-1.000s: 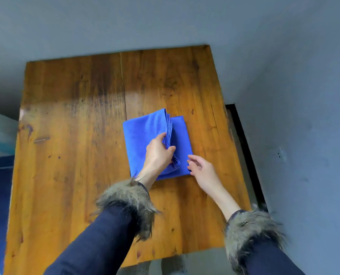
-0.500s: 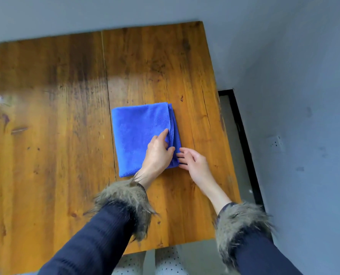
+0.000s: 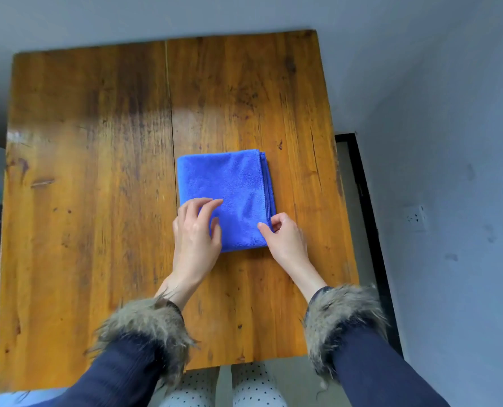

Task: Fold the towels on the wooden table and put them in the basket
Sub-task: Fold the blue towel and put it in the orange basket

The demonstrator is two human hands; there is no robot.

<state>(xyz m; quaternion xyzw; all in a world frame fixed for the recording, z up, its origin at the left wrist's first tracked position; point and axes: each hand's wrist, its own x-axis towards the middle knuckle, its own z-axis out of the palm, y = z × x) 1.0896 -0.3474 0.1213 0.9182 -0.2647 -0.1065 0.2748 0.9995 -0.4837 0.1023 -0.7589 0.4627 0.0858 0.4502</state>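
Observation:
A blue towel (image 3: 229,189), folded into a thick rectangle, lies flat on the wooden table (image 3: 97,201), right of the middle. My left hand (image 3: 196,233) rests on the towel's near left corner with its fingers stretched loosely over the cloth. My right hand (image 3: 285,239) is at the near right corner, thumb and fingertips pinching the stacked edges there. The basket is out of view.
The table's right edge runs close to a grey wall with a socket (image 3: 416,218). A dark-framed gap (image 3: 358,183) lies between table and wall. My legs in dotted trousers (image 3: 220,386) show under the near edge.
The top layer has been laid flat, closing the fold. My left hand slid from the towel's right side to its near left corner. My right hand moved onto the near right corner.

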